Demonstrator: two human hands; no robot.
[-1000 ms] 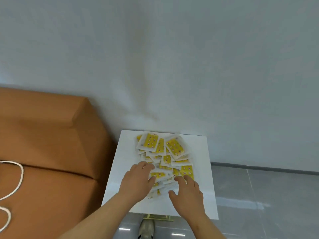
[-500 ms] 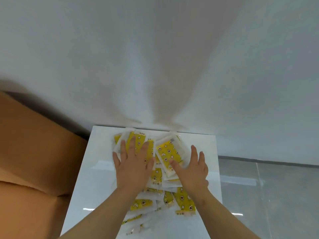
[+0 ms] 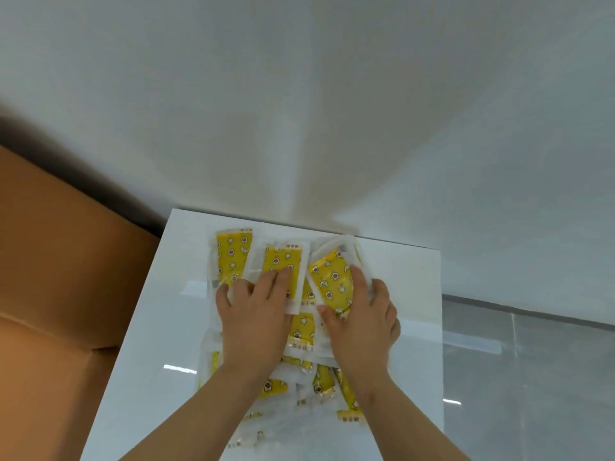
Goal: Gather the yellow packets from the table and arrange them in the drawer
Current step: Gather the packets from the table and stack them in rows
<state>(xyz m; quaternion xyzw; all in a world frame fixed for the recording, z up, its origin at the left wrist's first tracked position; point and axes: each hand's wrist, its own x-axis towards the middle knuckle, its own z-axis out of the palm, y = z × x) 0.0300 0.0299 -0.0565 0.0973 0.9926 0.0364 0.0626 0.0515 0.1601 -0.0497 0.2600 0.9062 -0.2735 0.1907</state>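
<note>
Several yellow packets (image 3: 233,254) with white borders and star prints lie in a loose heap on the glossy white table (image 3: 159,327). My left hand (image 3: 256,317) rests on the far left of the heap, its fingers curled over two packets. My right hand (image 3: 361,324) is beside it on the right, with fingers wrapped round the edge of a packet (image 3: 327,277) that bends upward. More packets (image 3: 276,387) lie under and behind my wrists toward the near edge. No drawer is in view.
A large brown cardboard box (image 3: 60,277) stands against the table's left side. A pale wall (image 3: 299,111) rises right behind the table. Grey tiled floor (image 3: 532,377) lies to the right.
Both hands have pulled back slightly from the far edge and their fingers have curled onto the top packets. The right packet now bends up. The view has moved closer over the table.
</note>
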